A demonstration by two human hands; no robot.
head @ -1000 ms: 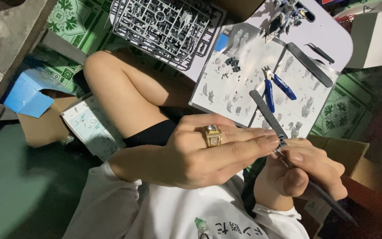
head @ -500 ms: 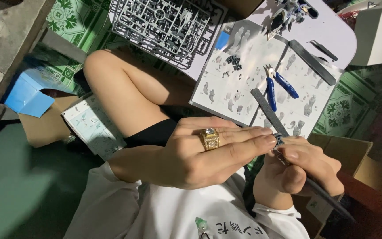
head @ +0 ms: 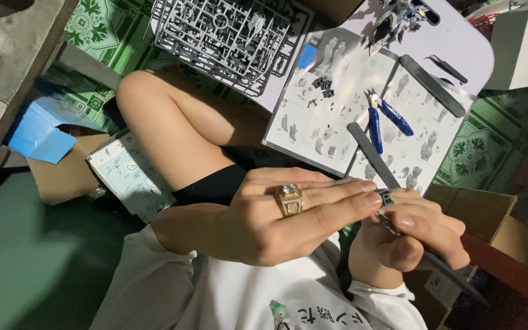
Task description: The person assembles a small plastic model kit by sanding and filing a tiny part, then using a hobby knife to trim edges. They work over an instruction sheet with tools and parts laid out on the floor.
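Observation:
My left hand, with a gold ring on one finger, reaches across my lap, fingers stretched to the right. Its fingertips pinch a small dark plastic part against a long grey sanding file. My right hand is closed around the file's lower half, just below the left fingertips. The file's upper end points up over the open instruction booklet. Most of the small part is hidden by my fingers.
A grey parts frame lies above my bent knee. Blue-handled nippers, a second file, tweezers and a partly built model figure rest on a white board. A blue box lies left, a cardboard box right.
Both hands keep their grips and stay in place. My right hand's fingers shift slightly on the file.

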